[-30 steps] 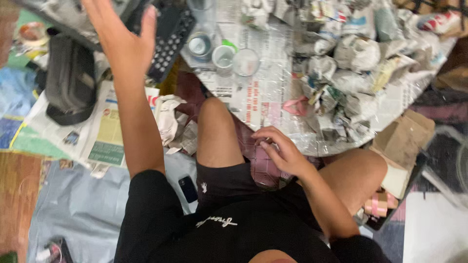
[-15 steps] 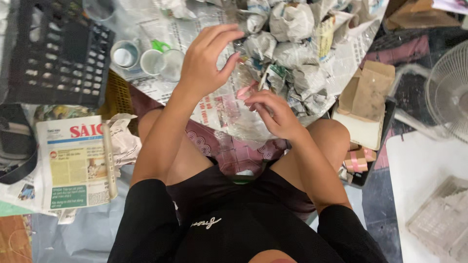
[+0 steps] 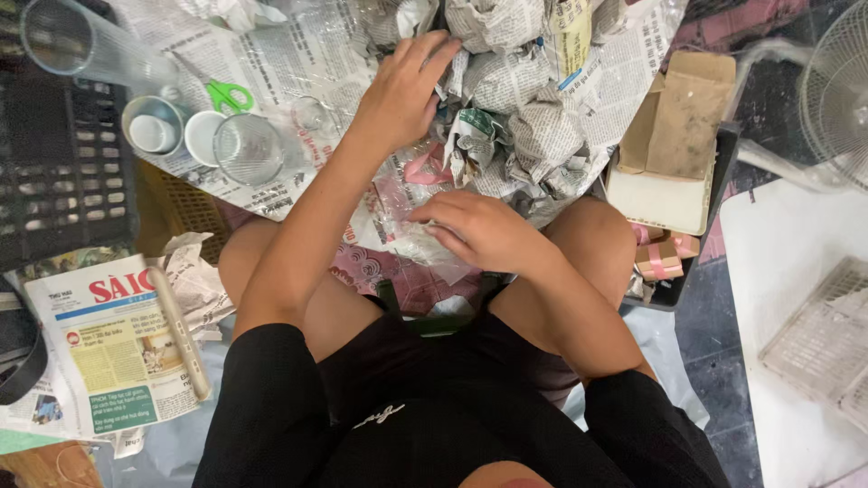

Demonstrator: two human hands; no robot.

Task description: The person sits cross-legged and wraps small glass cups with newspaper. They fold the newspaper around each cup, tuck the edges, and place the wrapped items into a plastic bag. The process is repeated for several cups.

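1. The left hand (image 3: pixel 398 95) reaches forward over the spread newspaper (image 3: pixel 298 54), palm down, its fingers (image 3: pixel 432 54) spread and loose, the tips touching a newspaper-wrapped bundle (image 3: pixel 493 23) at the edge of a heap of such bundles. It grips nothing.
2. The right hand (image 3: pixel 484 230) lies closer to the body, palm down, its fingers (image 3: pixel 434 212) lightly curled and resting on a clear plastic sheet (image 3: pixel 402 230) that lies on the newspaper between the knees. Whether they pinch the sheet I cannot tell.
3. More wrapped bundles (image 3: pixel 542 136) lie heaped just beyond the right hand, between the two hands and off to the right.
4. Left of the left forearm stand a clear glass (image 3: pixel 249 149), a white cup (image 3: pixel 201 136) and a metal tin (image 3: pixel 152 126), close together; green-handled scissors (image 3: pixel 231 93) lie just behind them.
5. A tall clear tumbler (image 3: pixel 81 50) lies tilted at the upper left, above a black crate (image 3: pixel 59 172).
6. A folded newspaper (image 3: pixel 113 348) lies on the floor beside the left thigh.
7. An open cardboard box (image 3: pixel 674 136) sits to the right of the heap, small pink-banded packets (image 3: pixel 660 258) below it.
8. A white fan (image 3: pixel 836 86) and a white basket (image 3: pixel 823 339) are at the far right.
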